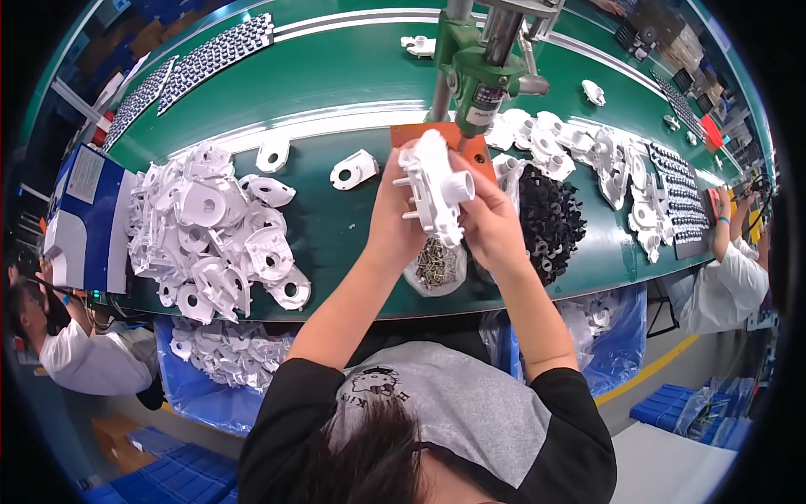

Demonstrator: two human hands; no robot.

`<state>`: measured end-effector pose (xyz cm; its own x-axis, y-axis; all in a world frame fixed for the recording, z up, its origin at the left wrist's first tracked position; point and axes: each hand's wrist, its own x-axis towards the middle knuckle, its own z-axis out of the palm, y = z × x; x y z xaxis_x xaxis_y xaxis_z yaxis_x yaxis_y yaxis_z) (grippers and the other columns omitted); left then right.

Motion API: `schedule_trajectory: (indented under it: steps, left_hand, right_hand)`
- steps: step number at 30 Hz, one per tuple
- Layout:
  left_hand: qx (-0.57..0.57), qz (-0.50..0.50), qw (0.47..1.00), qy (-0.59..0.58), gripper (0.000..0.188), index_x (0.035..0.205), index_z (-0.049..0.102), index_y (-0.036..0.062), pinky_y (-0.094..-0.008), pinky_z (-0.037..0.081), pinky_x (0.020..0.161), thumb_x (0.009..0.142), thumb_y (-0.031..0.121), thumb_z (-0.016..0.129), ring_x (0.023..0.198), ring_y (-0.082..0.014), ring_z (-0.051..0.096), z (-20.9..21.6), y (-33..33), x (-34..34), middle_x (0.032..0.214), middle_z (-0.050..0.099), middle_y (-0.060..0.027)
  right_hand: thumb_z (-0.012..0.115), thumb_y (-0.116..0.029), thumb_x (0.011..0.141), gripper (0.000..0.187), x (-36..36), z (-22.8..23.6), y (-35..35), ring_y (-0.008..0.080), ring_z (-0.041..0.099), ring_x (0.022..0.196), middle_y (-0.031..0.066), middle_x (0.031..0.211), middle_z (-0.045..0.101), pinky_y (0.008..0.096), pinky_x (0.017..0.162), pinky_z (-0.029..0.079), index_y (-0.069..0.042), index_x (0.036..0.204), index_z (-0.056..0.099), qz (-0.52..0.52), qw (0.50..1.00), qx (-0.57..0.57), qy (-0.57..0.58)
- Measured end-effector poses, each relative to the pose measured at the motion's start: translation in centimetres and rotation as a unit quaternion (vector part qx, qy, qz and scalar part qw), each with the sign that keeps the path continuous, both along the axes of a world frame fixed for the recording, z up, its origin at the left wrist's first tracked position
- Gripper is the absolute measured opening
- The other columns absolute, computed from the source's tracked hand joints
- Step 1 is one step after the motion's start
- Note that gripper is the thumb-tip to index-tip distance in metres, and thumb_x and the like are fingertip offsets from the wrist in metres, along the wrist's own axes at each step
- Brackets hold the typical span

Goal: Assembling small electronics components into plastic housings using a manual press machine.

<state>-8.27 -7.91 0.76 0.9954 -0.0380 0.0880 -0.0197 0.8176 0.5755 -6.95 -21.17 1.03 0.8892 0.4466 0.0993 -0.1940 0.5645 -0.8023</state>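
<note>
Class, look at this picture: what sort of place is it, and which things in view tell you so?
Most likely a factory assembly line. A long green conveyor belt carries heaps of identical white plastic parts, a green powered screwdriver hangs above it, and both hands hold one white plastic housing beneath it.

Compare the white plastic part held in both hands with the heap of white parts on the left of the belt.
The held white part is single, lifted off the belt and gripped by the left hand and right hand; the heap of white parts lies loose on the green belt, untouched. The held part shows tube-like stubs; the heap's parts show round holes. Both are white moulded plastic.
</note>
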Motion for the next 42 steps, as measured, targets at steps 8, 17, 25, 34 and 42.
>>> schedule_trajectory:
  steps: [8, 17, 25, 34, 42]
  left_hand:
    - [-0.071, 0.017, 0.997, 0.023, 0.033, 0.116, 0.048, 0.0099, -0.0294, 0.051, 0.076, 0.095, 0.035, 0.042, 0.092, -0.0159, 0.06, -0.6, -0.9, -0.2, 0.103, 0.056, -0.0038]
    - [0.177, 0.107, 0.978, 0.035, 0.052, 0.132, 0.025, 0.0063, -0.0292, 0.049, 0.084, 0.09, 0.022, 0.052, 0.102, -0.0174, 0.054, -1.4, -0.6, -0.4, 0.114, 0.049, -0.0103]
    - [0.667, 0.096, 0.641, -0.367, 0.051, 0.118, 0.055, 0.011, -0.0447, 0.029, 0.101, 0.072, 0.024, 0.071, 0.123, -0.0311, 0.04, 4.9, 5.6, -1.8, 0.13, 0.046, -0.0123]
    - [0.736, 0.082, 0.576, -0.344, 0.019, 0.094, 0.06, 0.0078, -0.0323, 0.048, 0.06, 0.076, 0.011, 0.064, 0.069, -0.0256, 0.061, 3.5, 5.5, 1.0, 0.086, 0.062, -0.0091]
    - [0.833, 0.25, 0.362, -0.336, 0.011, 0.086, 0.055, 0.0098, -0.0373, 0.052, 0.073, 0.076, 0.013, 0.059, 0.088, -0.0282, 0.064, -2.3, 1.8, 5.8, 0.086, 0.062, -0.011]
  right_hand:
    - [0.047, -0.005, 0.092, 0.044, -0.4, -2.2, 0.5, 0.0098, 0.05, 0.108, 0.0043, 0.121, 0.051, 0.0236, 0.09, 0.042, -0.005, 0.135, 0.041, -0.029, 0.992, -0.119, -0.039]
    - [0.048, 0.0, 0.087, 0.053, -0.5, -1.8, 0.5, 0.0083, 0.053, 0.094, 0.0031, 0.116, 0.053, 0.0227, 0.078, 0.045, -0.008, 0.137, 0.037, 0.053, 0.996, -0.061, -0.029]
    - [0.05, -0.007, 0.089, 0.043, -0.5, 0.0, -3.4, 0.0091, 0.056, 0.069, 0.0062, 0.094, 0.059, 0.0206, 0.054, 0.046, 0.0, 0.13, 0.042, 0.159, 0.98, -0.002, 0.117]
    - [0.049, -0.009, 0.09, 0.034, 0.9, 0.3, -12.2, 0.0157, 0.062, 0.065, 0.0101, 0.085, 0.062, 0.0223, 0.05, 0.047, 0.001, 0.123, 0.048, -0.132, 0.937, -0.305, -0.109]
    - [0.064, -0.011, 0.077, 0.022, 4.9, -7.6, -24.3, 0.0343, 0.057, 0.077, 0.0177, 0.081, 0.056, 0.04, 0.07, 0.046, -0.003, 0.096, 0.059, -0.284, 0.592, -0.735, -0.171]
